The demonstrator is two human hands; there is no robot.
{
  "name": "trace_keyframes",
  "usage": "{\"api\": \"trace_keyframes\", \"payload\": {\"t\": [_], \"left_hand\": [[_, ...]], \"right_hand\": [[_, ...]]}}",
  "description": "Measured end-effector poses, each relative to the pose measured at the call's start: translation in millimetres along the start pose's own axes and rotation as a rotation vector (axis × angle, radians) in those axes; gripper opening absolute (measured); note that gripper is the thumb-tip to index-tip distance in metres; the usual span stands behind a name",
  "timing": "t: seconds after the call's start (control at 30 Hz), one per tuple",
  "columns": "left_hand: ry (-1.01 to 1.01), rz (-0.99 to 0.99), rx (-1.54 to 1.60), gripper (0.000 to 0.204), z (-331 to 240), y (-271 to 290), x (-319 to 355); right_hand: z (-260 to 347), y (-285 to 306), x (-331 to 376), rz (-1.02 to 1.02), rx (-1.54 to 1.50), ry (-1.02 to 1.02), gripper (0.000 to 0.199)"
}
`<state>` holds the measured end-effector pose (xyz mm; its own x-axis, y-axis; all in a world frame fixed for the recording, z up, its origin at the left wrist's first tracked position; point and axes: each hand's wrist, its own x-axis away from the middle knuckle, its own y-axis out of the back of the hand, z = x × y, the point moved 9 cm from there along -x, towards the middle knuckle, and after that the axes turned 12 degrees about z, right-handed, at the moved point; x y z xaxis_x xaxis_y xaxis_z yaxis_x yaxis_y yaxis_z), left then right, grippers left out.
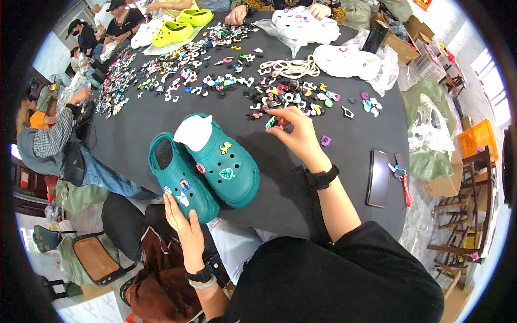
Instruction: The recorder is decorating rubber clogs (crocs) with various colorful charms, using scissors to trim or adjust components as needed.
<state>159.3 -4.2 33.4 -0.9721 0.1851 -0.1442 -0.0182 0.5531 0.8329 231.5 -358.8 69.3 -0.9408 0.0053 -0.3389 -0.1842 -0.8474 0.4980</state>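
Observation:
Two teal clog shoes lie on the black table (161, 116) near its front edge. My left hand (182, 218) rests its fingers against the toe of the left clog (177, 180), which carries small charms. The right clog (223, 161) has white paper stuffed inside and a few charms on top. My right hand (295, 131) reaches over the table and pinches a small green charm (271, 123) at the edge of a pile of colourful shoe charms (293, 97).
More charms (177, 64) are spread across the far table. Yellow clogs (180, 27) and white clogs in plastic (344, 59) lie at the back. A dark phone (378, 177) and keys (403, 180) sit to the right. Other people sit on the left and far side.

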Motion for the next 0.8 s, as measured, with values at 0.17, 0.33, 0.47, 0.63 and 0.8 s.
{"api": "trace_keyframes", "payload": {"t": [0.17, 0.33, 0.47, 0.63, 0.8], "left_hand": [[0.028, -0.038, 0.013, 0.065, -18, 14, 6], [-0.130, -0.085, 0.438, 0.045, -55, 41, 11], [-0.157, 0.031, 0.612, 0.029, -106, 38, 0], [-0.265, -0.001, 0.485, 0.013, -115, 40, -5], [-0.186, -0.085, 0.665, 0.006, -96, 43, 3]], "right_hand": [[38, -10, 6, 0.065, -0.098, 0.142, 0.040], [101, -29, 20, 0.220, -0.161, 0.212, 0.047], [138, -51, 40, 0.336, -0.231, 0.291, 0.053], [155, -64, 52, 0.408, -0.254, 0.343, 0.057], [156, -63, 52, 0.390, -0.272, 0.288, 0.058]]}}
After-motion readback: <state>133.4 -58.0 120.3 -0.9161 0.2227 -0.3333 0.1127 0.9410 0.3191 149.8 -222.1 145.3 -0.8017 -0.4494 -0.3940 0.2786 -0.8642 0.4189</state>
